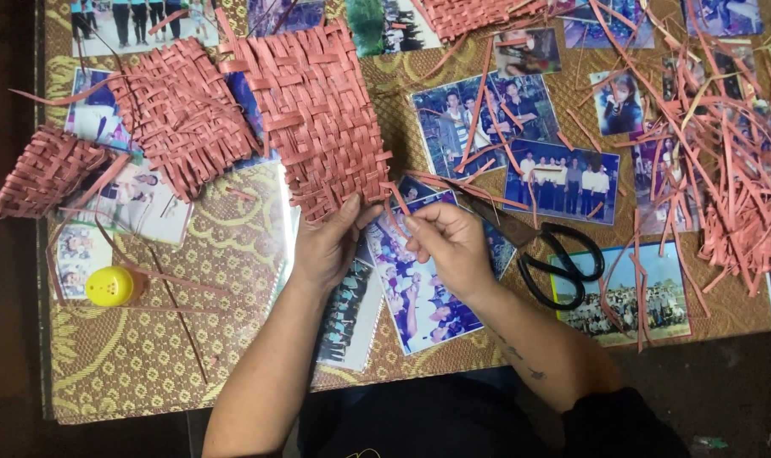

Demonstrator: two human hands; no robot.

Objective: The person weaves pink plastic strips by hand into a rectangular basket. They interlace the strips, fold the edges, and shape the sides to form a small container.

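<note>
Woven panel: the reddish-pink woven strip mat point(322, 119) lies on the table just ahead of both hands, its near edge at the fingertips.
Left hand: the left hand point(328, 242) pinches the mat's near edge, thumb on top; a closed grasp on the weave.
Right hand: the right hand point(447, 246) has thumb and forefinger pressed together on a loose strip end point(395, 203) hanging from the mat's near right corner.
Progress, judged: the body of the mat looks fully interlaced; the near edge shows free ends, so finishing of that edge appears outstanding.
Other woven pieces: a second mat point(182, 114) lies just left, a smaller one point(46, 170) at the table's left edge; both with stray ends.
Tools: black-handled scissors point(546, 254) rest right of the right hand, untouched.
Stock: a heap of loose strips point(725, 170) lies at far right.
Surroundings: photographs point(487, 110) lie under a clear table cover; a yellow cap point(112, 286) sits near left.
Unclear: another woven piece point(470, 15) is cut off at the top; how the strip end is routed under the fingers cannot be made out.
</note>
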